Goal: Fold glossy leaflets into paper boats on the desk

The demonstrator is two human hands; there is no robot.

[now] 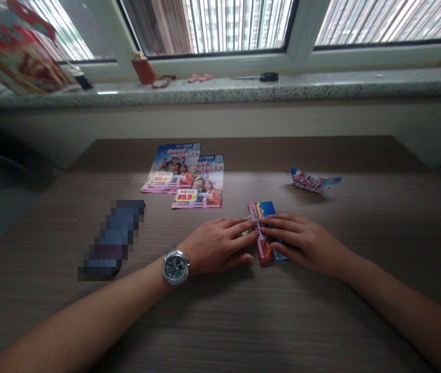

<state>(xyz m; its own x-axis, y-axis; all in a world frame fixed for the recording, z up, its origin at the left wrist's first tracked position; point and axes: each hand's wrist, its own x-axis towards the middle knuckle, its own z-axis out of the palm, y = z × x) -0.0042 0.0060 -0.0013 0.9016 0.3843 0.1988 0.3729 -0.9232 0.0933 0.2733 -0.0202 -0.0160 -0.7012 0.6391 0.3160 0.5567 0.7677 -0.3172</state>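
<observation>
A folded flyer (265, 251), pink and red on one side of a lengthwise line and blue on the other, lies on the table between my hands. My left hand (222, 243), with a watch (176, 267) on its wrist, rests its outstretched fingertips at the flyer's left edge. From the other side my right hand (306, 241) lies over the blue part, fingers stretched out flat and covering much of it. Beyond the right hand stands a small folded paper boat (313, 181) with similar print. Several unfolded flyers (199, 181) overlap at the far left.
On the left of the wooden table (212, 316) lies a dark, pixelated object (114, 238). The stone windowsill (220, 93) behind holds a red-brown container (143, 70), small pink items (200, 77), a black-handled item (269, 76) and a large red package (18, 57).
</observation>
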